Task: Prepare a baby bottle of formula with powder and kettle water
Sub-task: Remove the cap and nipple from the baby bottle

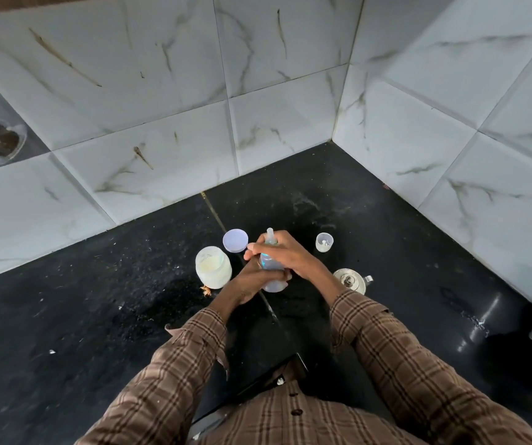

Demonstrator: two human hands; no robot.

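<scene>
Two hands were seen closed around a baby bottle [271,268] above a black countertop [97,316]. The bottle was held upright or slightly tilted, its clear teat pointing away from the camera. The left hand [255,279] was wrapped around the lower part of the bottle, fingers curled round its base. The right hand [285,252] was curled over the upper part, near the collar, so that most of the neck was hidden; whether the collar was being turned could not be told. Bluish-tinted walls were visible between the fingers, and the level of any contents could not be made out.

Just left of the hands, an open jar [214,272] holding pale powder was set on the counter, with a round lavender lid [235,240] lying flat behind it, apart from the jar. Right of the hands, a small clear cap [324,242] was stood upright, something white inside it. Nearer the camera on the right, the shiny metal top of a kettle [351,281] was partly hidden by the right forearm. Both forearms were covered by brown plaid sleeves [396,354]. White marble-patterned wall tiles [162,91] were met at a corner behind the counter.
</scene>
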